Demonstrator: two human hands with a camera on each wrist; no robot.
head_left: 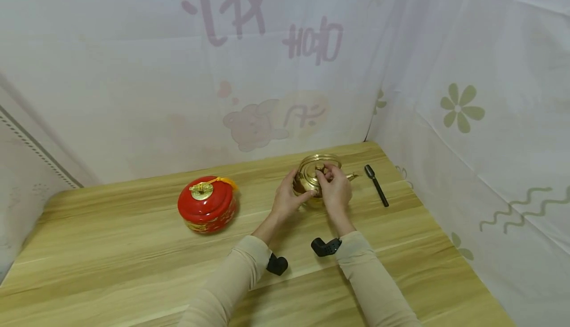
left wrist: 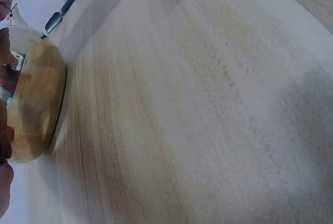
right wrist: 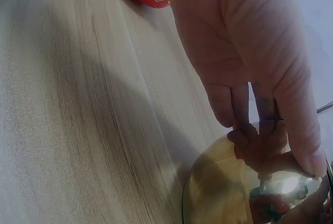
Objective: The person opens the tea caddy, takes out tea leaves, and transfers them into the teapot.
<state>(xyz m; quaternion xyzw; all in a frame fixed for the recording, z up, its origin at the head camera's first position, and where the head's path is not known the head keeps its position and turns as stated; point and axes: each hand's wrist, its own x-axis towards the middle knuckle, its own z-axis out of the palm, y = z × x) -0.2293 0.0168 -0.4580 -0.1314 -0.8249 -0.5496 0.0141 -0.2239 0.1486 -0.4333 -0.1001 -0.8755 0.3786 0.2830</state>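
A shiny brass teapot stands at the right back of the table, its spout pointing right. My left hand steadies the pot's left side, thumb across the front and fingers behind. In the right wrist view this hand comes from above against the polished body. The teapot lid sits on the pot, and my right hand pinches its knob from above. The left wrist view shows part of the pot, with fingertips cut off at the left edge.
A red lidded jar with a gold ornament and yellow tassel stands left of the teapot. Right of the spout lies a small scoop with a black handle. A printed curtain hangs behind the wooden table.
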